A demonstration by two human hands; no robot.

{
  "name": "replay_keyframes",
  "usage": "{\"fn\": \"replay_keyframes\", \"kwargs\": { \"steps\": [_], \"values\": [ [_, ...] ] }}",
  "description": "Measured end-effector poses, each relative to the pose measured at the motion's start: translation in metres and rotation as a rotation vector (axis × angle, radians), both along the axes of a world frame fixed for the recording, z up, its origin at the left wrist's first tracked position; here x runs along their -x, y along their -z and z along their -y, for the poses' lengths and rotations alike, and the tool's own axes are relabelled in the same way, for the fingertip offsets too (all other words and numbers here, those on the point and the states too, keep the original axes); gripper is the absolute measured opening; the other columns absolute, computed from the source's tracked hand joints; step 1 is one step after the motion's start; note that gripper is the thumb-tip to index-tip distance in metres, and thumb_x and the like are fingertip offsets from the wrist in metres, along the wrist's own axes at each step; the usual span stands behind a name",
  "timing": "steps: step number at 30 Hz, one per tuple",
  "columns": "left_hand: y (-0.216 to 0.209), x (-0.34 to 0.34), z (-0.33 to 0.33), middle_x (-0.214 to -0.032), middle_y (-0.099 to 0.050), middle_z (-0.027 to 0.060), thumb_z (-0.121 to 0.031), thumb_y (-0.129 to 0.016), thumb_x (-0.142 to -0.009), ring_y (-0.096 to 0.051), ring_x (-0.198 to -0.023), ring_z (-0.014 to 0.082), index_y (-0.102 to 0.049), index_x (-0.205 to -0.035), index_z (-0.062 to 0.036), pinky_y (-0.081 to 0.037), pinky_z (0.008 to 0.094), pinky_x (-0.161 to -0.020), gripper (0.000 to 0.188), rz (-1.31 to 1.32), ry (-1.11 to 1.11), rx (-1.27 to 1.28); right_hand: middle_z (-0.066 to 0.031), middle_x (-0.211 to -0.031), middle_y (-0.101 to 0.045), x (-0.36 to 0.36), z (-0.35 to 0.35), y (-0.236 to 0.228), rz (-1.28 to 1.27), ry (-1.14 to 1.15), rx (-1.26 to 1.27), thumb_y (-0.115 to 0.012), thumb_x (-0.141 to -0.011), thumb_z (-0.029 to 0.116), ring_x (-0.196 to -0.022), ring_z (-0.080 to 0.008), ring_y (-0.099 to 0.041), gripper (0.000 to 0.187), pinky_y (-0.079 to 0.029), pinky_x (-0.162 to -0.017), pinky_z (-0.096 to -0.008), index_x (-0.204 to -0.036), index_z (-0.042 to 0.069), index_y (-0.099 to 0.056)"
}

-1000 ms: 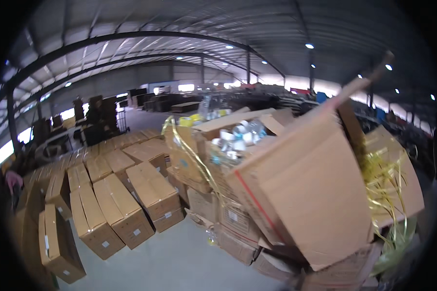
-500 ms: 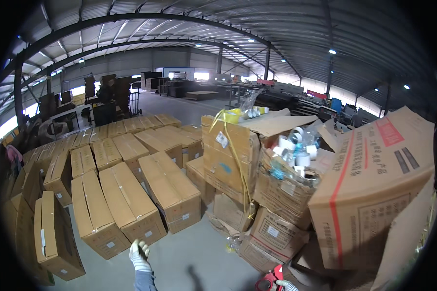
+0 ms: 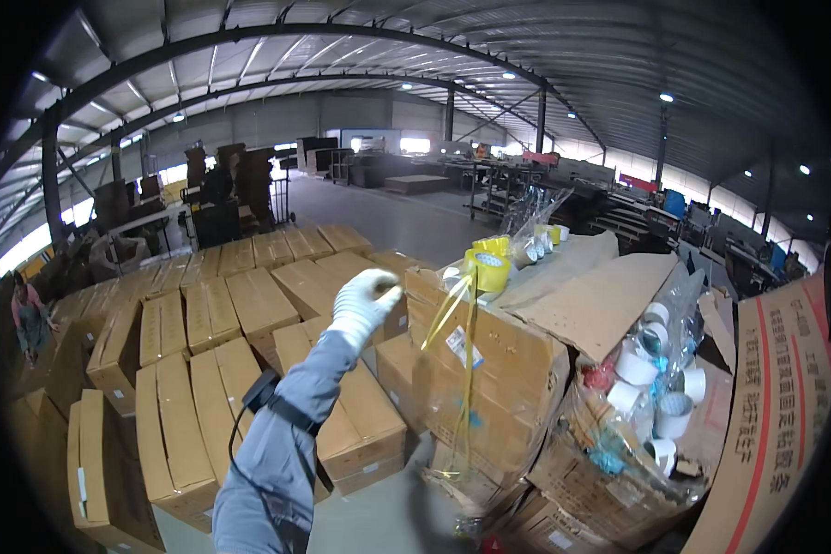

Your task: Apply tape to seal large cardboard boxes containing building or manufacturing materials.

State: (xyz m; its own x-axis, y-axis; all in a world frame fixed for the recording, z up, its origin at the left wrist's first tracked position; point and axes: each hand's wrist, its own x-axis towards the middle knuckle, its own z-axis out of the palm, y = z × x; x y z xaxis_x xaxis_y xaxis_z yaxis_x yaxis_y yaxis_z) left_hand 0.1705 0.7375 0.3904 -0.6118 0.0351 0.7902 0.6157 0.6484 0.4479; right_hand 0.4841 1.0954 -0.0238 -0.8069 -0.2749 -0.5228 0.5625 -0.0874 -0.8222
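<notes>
My left hand, in a white glove, is raised in front of the tall worn carton. Its fingers are curled, with a gap between them and the thumb, and I see nothing held there. A yellow tape roll rests on top of this carton, just right of the hand. Yellow strapping hangs down the carton's front. My right hand is out of sight; a small piece of a red tool shows at the lower edge.
Rows of long brown cartons cover the floor at left. An open torn carton holds several white tape rolls and plastic film. A large red-striped carton stands at right. Another person is at the far left.
My left hand has risen from low over the floor toward the tall carton's top. The right hand has dropped out of view, leaving only part of the red tool. The view has shifted.
</notes>
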Motion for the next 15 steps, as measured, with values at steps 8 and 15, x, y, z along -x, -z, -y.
{"fn": "replay_keyframes", "kwargs": {
  "steps": [8, 15],
  "values": [
    [-0.044, 0.193, -0.115, -0.107, -0.071, 0.0161, -0.044, -0.078, -0.075, -0.067, -0.102, 0.0335, -0.069, -0.112, -0.004, -0.052, 0.0423, -0.092, 0.055, 0.281, -0.085, 0.714, -0.0118, -0.121, -0.062, 0.092, 0.037, 0.006, -0.007, 0.128, 0.011, -0.073, -0.083, 0.03, -0.106, -0.0207, -0.06, 0.067, -0.048, -0.093, -0.0333, -0.138, 0.001, -0.048],
    [-0.057, 0.287, -0.16, -0.098, -0.074, 0.0168, -0.035, -0.077, -0.081, -0.071, -0.088, 0.0296, -0.073, -0.107, -0.0006, -0.055, 0.0376, -0.083, 0.043, 0.338, 0.423, 0.986, -0.0136, -0.125, -0.06, -0.003, 0.054, 0.053, 0.234, 0.605, 0.001, -0.076, -0.079, 0.03, -0.112, -0.0227, -0.058, 0.075, -0.047, -0.098, -0.0361, -0.142, 0.001, -0.046]
  ]
}}
